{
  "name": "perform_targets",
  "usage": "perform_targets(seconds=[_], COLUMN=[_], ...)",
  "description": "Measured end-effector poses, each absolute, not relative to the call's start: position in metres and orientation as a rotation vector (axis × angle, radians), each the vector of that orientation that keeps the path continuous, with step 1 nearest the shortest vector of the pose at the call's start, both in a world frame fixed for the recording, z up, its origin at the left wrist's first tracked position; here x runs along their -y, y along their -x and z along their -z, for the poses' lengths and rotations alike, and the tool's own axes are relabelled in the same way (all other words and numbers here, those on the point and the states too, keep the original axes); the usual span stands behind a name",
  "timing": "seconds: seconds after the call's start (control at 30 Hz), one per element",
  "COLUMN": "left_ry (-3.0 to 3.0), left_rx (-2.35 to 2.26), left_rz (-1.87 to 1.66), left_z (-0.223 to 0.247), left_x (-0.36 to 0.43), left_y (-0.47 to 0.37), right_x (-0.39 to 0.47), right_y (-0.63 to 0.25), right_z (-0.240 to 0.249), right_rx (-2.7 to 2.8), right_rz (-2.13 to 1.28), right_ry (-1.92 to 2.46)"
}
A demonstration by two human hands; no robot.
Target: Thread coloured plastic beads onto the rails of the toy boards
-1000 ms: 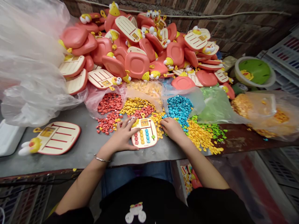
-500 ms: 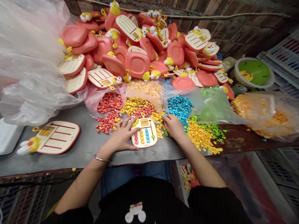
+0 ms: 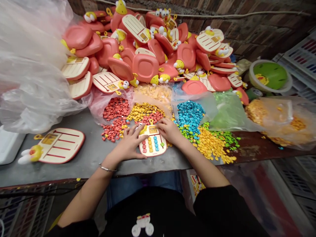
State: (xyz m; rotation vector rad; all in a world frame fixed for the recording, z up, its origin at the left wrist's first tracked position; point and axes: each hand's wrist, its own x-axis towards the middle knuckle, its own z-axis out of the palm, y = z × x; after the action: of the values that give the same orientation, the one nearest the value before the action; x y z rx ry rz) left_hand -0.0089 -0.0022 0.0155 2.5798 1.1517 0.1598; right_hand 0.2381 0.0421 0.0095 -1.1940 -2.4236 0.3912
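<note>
A cream toy board [image 3: 153,153] with a duck-like head lies flat on the table in front of me. Red, yellow and blue pieces sit in rows in its slots, and a single green piece [image 3: 162,144] is in the rightmost slot. My left hand [image 3: 130,143] grips the board's left side, thumb along the lower edge and fingers spread over the top. At the board's upper right, my right hand [image 3: 169,131] has its fingertips pinched together over the rightmost slot; whatever is between them is hidden. Loose red pieces [image 3: 115,128] and blue pieces [image 3: 189,113] lie beyond my hands.
Yellow pieces [image 3: 212,146] and green pieces [image 3: 228,140] spill to the right. Another board [image 3: 64,144] lies at left, with slots bare. Red-backed boards [image 3: 145,67] are heaped at the back, beside a big plastic bag [image 3: 34,72]. A green bowl [image 3: 271,75] stands far right.
My right hand has moved left from the loose pieces beside the blue pile to the board's upper right. My left hand and the board have stayed in place.
</note>
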Motion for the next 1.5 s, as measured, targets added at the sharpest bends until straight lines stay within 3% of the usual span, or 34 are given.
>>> perform_targets(seconds=[0.13, 0.3, 0.43, 0.7, 0.93, 1.17, 1.33, 1.5], left_ry=[-2.582, -2.558, -2.562, -2.558, -2.559, -2.563, -2.577, -2.574], left_rx=[-1.139, -1.144, -1.149, -1.141, -1.14, -1.156, -1.165, -1.168], left_rz=[-0.155, -0.173, -0.165, -0.177, -0.181, -0.171, -0.157, -0.129], left_z=[-0.015, -0.015, -0.014, -0.015, -0.015, -0.014, -0.014, -0.015], left_x=[0.002, 0.002, 0.002, 0.002, 0.002, 0.003, 0.003, 0.003], left_y=[0.009, 0.009, 0.009, 0.009, 0.009, 0.009, 0.009, 0.009], right_x=[-0.041, -0.033, -0.021, 0.006, -0.009, -0.042, -0.023, 0.008], right_y=[-0.239, -0.267, -0.3, -0.299, -0.266, -0.241, -0.276, -0.311], right_z=[-0.015, -0.042, -0.047, -0.007, -0.012, -0.005, -0.031, -0.023], right_rx=[2.471, 2.412, 2.228, 2.424, 2.042, 2.343, 2.463, 2.531], right_rz=[-0.408, -0.847, -0.629, -0.297, -0.522, -0.406, -0.683, -0.459], right_ry=[1.23, 1.05, 1.276, 1.524, 1.224, 1.187, 1.027, 1.292])
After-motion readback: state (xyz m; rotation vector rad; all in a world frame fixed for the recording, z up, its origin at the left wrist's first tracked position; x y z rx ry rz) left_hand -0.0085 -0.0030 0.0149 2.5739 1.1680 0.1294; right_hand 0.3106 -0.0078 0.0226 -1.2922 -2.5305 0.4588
